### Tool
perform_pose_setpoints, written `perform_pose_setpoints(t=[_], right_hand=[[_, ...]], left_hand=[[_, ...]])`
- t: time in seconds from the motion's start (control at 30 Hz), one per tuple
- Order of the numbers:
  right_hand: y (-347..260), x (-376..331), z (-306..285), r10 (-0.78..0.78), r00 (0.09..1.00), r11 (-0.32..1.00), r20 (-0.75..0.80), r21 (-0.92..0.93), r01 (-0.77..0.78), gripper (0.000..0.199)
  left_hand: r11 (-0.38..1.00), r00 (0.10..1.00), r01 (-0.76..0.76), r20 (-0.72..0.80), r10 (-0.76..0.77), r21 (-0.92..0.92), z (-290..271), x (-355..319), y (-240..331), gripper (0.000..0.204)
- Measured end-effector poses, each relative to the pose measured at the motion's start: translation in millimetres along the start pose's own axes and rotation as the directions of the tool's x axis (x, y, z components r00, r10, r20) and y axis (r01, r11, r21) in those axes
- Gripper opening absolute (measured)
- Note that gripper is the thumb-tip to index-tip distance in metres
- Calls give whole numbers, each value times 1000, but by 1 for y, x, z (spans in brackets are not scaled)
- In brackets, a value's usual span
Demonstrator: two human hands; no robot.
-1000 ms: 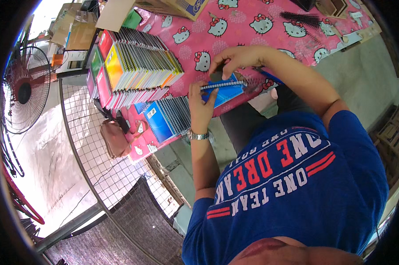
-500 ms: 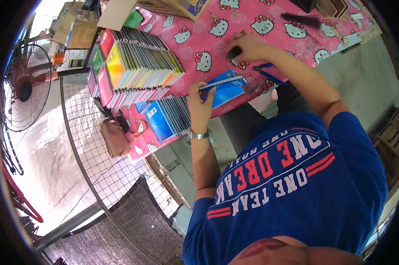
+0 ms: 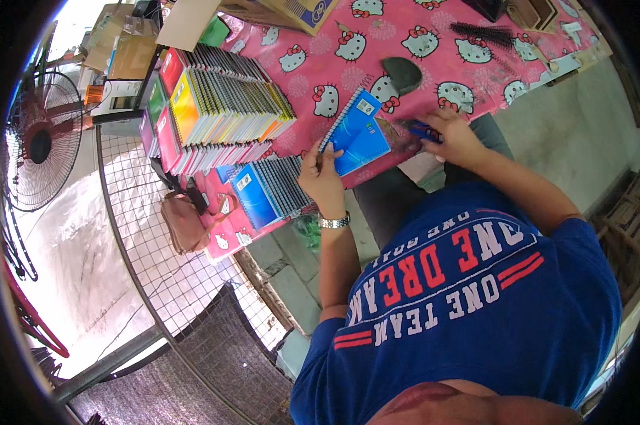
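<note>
My left hand (image 3: 321, 177) is closed on the lower left corner of a blue spiral notebook (image 3: 359, 134), thumb on its cover. The notebook's coil runs slantwise up its left side, and a loose end of wire (image 3: 366, 82) sticks out at the top. At the table's near edge, my right hand (image 3: 453, 138) is wrapped round blue-handled pliers (image 3: 425, 131); their jaws are hard to make out. A dark half-round block (image 3: 403, 76) lies beyond the notebook, touched by neither hand.
Stacked spiral notebooks (image 3: 221, 99) in several colours stand at the left, with a row of blue notebooks (image 3: 263, 191) nearer me. Black coils (image 3: 484, 32) lie at the far right. A cardboard box (image 3: 284, 14) sits at the back, and a brown bag (image 3: 184, 219) by the left edge.
My right hand has left the dark block, come nearer and taken hold of the pliers. In my left hand the notebook has turned, its cover now facing up.
</note>
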State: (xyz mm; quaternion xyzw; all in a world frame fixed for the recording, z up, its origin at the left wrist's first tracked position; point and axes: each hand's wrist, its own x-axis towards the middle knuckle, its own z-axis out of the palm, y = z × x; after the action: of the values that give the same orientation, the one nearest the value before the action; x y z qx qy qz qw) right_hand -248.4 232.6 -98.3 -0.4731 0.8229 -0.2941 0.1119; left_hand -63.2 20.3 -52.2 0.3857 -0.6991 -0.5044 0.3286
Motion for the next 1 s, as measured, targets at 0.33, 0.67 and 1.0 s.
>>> perform_pose_setpoints(t=[0.33, 0.67, 1.0], right_hand=[[-98, 39, -10, -385, 914, 874, -126, 269, 405, 56], [-102, 33, -7, -298, 954, 869, 32, 422, 257, 54], [-45, 43, -24, -152, 986, 906, 62, 407, 114, 53]], left_hand=[[988, 988, -136, -63, 141, 79, 7, -15, 5, 27], [985, 987, -143, -56, 149, 95, 9, -16, 5, 29], [861, 878, -416, -117, 464, 292, -86, 17, 78, 26]])
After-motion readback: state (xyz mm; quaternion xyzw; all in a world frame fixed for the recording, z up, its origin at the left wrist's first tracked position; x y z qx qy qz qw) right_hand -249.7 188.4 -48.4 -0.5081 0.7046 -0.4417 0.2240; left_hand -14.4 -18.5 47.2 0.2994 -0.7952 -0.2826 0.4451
